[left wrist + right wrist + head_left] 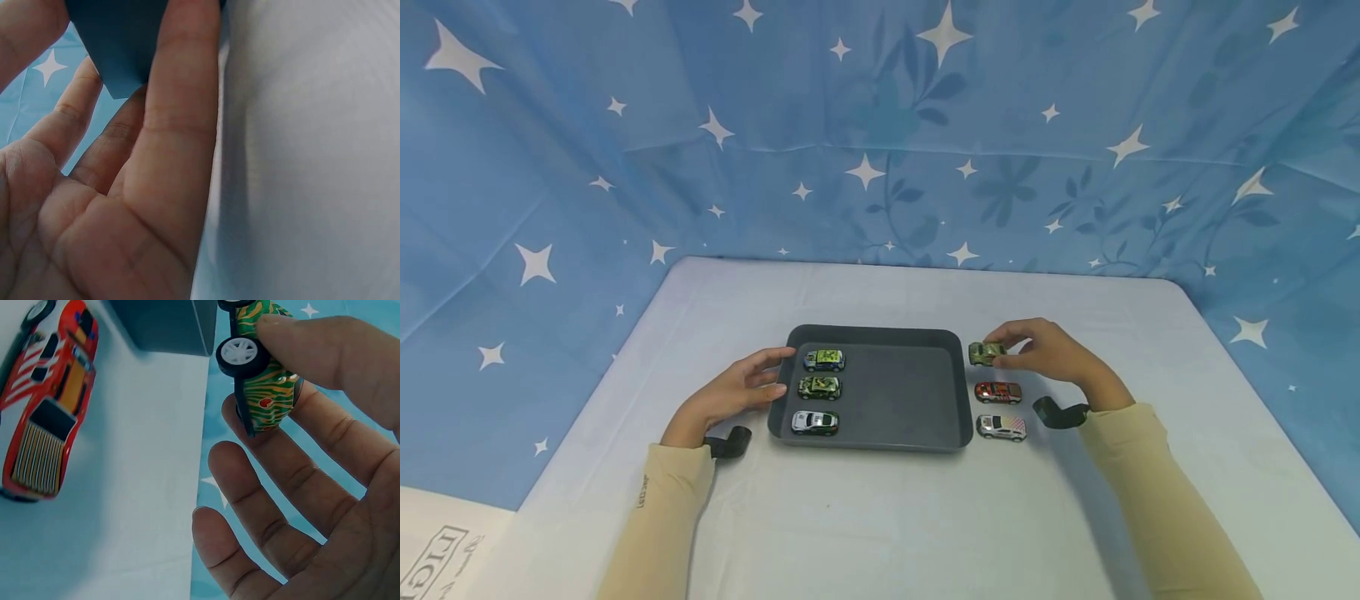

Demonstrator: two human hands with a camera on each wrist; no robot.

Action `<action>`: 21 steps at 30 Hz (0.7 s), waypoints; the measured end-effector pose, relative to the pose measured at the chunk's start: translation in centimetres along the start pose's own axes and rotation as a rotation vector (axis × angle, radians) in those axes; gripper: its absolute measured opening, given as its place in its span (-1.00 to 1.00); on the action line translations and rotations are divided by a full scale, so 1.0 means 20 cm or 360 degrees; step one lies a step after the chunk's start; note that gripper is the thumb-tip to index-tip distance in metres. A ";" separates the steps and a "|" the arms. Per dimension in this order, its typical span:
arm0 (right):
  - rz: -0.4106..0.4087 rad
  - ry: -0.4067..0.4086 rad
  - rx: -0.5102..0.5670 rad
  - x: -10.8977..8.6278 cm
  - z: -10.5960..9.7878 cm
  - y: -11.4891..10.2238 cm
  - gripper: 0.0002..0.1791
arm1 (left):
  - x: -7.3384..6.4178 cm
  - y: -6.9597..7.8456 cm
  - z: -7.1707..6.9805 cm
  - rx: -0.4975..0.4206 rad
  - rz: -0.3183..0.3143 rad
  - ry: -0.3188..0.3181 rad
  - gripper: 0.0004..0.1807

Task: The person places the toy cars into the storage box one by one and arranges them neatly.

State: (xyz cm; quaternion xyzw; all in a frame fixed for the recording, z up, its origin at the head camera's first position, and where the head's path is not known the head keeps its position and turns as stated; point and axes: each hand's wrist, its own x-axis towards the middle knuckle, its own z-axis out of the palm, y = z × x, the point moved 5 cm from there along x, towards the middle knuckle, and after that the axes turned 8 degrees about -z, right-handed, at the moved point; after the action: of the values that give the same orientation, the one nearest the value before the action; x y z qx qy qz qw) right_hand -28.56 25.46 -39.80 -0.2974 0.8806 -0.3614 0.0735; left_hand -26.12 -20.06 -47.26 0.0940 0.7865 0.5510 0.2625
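Gray tray (902, 392) containing three toy cars (820, 388), left hand (733, 390) spread against it, right hand (1054, 352) pinching green car (982, 353) outside

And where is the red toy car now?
In the head view, the red toy car sits right of the grey rectangular tray, between the held green car and the silver car.

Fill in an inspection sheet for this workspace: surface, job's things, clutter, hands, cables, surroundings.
Surface: white table, faintly creased.
Job's things: gray tray holding three toy cars; red car and pale car to its right.
Clutter: pale printed item at lower left, cut off.
Hands: left hand touches the tray's left edge; right hand pinches a green car.
Cables: nothing seen.
Surroundings: blue cloth with white stars behind the table.
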 end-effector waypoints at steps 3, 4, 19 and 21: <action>-0.0019 -0.0004 0.0013 0.01 0.01 -0.02 -0.68 | 0.00 0.00 0.00 -0.0007 -0.0003 -0.0004 -0.17; -0.0026 -0.0006 0.0018 0.01 0.01 -0.02 -0.68 | 0.00 0.00 0.00 -0.0011 -0.0004 -0.0005 -0.17; -0.0103 -0.0004 0.0060 0.06 0.08 -0.05 -0.69 | 0.00 0.00 0.00 -0.0027 0.0006 -0.0023 -0.17; -0.0120 -0.0005 0.0062 0.07 0.09 -0.05 -0.68 | 0.00 0.00 0.00 -0.0026 0.0007 -0.0022 -0.17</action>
State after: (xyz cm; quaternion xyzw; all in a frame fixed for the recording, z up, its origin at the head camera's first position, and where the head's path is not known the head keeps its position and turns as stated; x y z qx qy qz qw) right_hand -28.65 23.06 -40.26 -0.3295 0.8614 -0.3806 0.0669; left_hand -26.07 -20.02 -47.27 0.0973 0.7801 0.5573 0.2674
